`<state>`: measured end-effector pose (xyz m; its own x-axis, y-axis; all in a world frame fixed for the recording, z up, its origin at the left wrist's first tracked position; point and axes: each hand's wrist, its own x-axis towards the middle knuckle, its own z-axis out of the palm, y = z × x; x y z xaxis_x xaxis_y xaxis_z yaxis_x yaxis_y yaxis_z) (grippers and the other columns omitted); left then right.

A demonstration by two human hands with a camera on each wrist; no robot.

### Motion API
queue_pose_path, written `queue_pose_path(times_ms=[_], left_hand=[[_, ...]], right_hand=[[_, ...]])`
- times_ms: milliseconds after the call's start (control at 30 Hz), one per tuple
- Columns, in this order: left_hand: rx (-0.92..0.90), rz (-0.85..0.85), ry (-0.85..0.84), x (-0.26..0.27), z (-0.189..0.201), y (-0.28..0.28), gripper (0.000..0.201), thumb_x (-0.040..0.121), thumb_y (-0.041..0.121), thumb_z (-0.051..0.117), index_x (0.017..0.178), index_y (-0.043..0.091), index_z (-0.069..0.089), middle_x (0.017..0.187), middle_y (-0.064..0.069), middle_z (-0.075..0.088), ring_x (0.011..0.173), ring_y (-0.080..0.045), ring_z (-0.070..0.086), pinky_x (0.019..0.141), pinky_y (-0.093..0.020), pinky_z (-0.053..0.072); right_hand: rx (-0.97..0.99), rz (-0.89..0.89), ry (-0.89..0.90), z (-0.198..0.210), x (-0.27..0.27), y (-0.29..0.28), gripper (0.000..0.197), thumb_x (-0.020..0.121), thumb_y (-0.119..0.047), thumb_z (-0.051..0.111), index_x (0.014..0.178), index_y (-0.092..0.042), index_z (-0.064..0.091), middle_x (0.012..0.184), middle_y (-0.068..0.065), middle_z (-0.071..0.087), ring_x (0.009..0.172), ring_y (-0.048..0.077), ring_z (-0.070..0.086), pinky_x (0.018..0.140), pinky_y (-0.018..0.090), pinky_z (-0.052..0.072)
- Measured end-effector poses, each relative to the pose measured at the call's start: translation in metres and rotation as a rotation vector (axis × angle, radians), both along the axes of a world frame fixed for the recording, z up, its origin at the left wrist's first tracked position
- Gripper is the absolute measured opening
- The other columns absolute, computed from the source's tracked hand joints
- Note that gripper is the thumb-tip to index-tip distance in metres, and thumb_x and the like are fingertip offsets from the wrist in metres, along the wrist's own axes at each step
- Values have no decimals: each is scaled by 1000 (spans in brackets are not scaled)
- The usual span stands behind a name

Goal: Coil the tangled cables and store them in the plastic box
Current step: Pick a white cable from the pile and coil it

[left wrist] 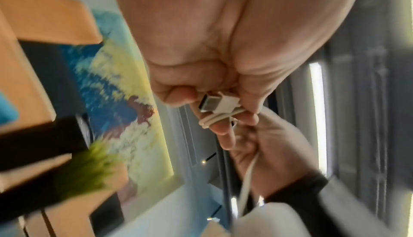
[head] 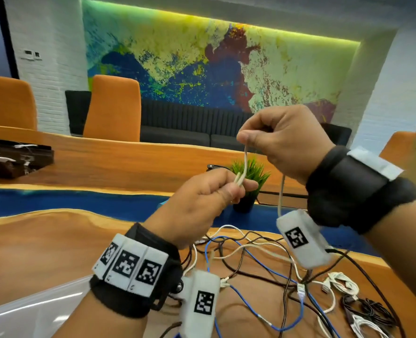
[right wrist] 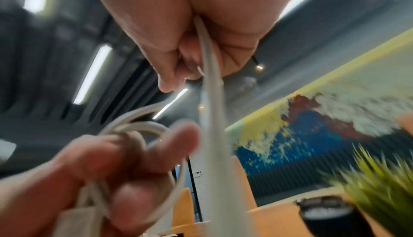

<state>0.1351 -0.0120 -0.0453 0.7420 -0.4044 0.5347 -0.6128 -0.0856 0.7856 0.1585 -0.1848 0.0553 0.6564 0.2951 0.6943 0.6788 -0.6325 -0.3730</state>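
A white USB cable point(head: 244, 162) is stretched between both hands above the table. My left hand point(head: 216, 191) pinches a small bundle of its loops, with the USB plug point(left wrist: 219, 104) held against the fingers. My right hand point(head: 263, 135) is higher and to the right, pinching the same cable point(right wrist: 209, 67), whose free length hangs down past the wrist. Below lies a tangle of cables point(head: 263, 264), blue, brown and white, on the wooden table point(head: 43, 240). The clear plastic box point(head: 31, 308) shows at the lower left corner.
Small coiled white and black cables point(head: 358, 303) lie at the right of the table. A potted green plant point(head: 249, 181) stands behind the hands. Orange chairs point(head: 114, 108) line the far side, and dark cases point(head: 12, 157) sit at the far left.
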Motion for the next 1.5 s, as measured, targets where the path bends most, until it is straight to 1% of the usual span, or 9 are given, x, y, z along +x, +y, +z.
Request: queue_pose_path(times_ms=[267, 467, 667, 767, 933, 1033, 1133, 1267, 1500], left_hand=[[-955, -451, 435, 3, 9, 13, 15, 97, 23, 42, 90, 17, 54, 135, -9, 64, 92, -8, 66, 76, -30, 44], [-330, 184, -115, 1, 12, 15, 21, 103, 19, 45, 103, 10, 64, 133, 8, 65, 117, -2, 61, 90, -19, 49], [178, 316, -322, 13, 0, 20, 21, 102, 33, 45, 107, 20, 61, 127, 5, 65, 114, -13, 61, 93, -42, 52], [146, 246, -323, 9, 4, 21, 18, 103, 24, 48, 108, 17, 64, 108, 22, 65, 101, 1, 60, 84, -20, 48], [-12, 49, -178, 2, 3, 19, 22, 99, 21, 48, 104, 10, 66, 101, 15, 70, 86, -15, 61, 75, -26, 47], [-183, -153, -24, 1, 2, 14, 21, 99, 17, 44, 97, 5, 60, 113, -2, 72, 91, -32, 60, 81, -37, 45], [-603, -480, 268, -5, 8, 6, 18, 94, 14, 49, 90, 4, 64, 112, -19, 70, 88, -16, 67, 72, -25, 51], [-902, -403, 319, -9, 18, 3, 23, 96, 19, 47, 89, 11, 68, 123, -12, 70, 87, -13, 67, 66, -24, 52], [161, 390, -374, 11, -2, 16, 27, 101, 37, 43, 110, 20, 63, 125, 9, 67, 111, -9, 63, 91, -38, 53]], right_hand=[[291, 180, 608, -49, 6, 15, 13, 95, -13, 59, 88, -7, 68, 61, 5, 48, 41, 8, 35, 39, 22, 30], [-671, 27, 242, -61, -20, 15, 20, 98, -22, 52, 113, -22, 65, 101, -4, 66, 90, 13, 60, 83, 28, 49], [-698, 9, -120, -20, -29, -5, 28, 90, -39, 47, 85, -20, 68, 73, -5, 59, 69, 18, 55, 64, 34, 46], [-636, 68, -237, -7, -34, -7, 23, 87, -37, 54, 82, -20, 69, 71, -8, 56, 65, 12, 51, 59, 27, 42], [-437, 86, -278, -2, -28, -1, 16, 86, -33, 65, 81, -19, 69, 69, -14, 55, 63, 3, 50, 60, 12, 38], [-212, 140, -119, -1, -20, -5, 15, 84, -25, 73, 81, -11, 71, 68, -4, 64, 63, 6, 56, 58, 17, 44], [38, 204, 47, -10, -8, -6, 12, 88, -16, 68, 86, -5, 73, 64, -4, 64, 58, 3, 53, 54, 17, 42], [14, 181, 353, -57, -1, 0, 17, 97, -13, 56, 103, -14, 72, 59, -6, 55, 54, 0, 47, 55, 14, 40], [-489, 152, 251, -51, -44, 7, 23, 95, -31, 58, 72, -27, 60, 62, -8, 52, 60, 9, 51, 56, 24, 41]])
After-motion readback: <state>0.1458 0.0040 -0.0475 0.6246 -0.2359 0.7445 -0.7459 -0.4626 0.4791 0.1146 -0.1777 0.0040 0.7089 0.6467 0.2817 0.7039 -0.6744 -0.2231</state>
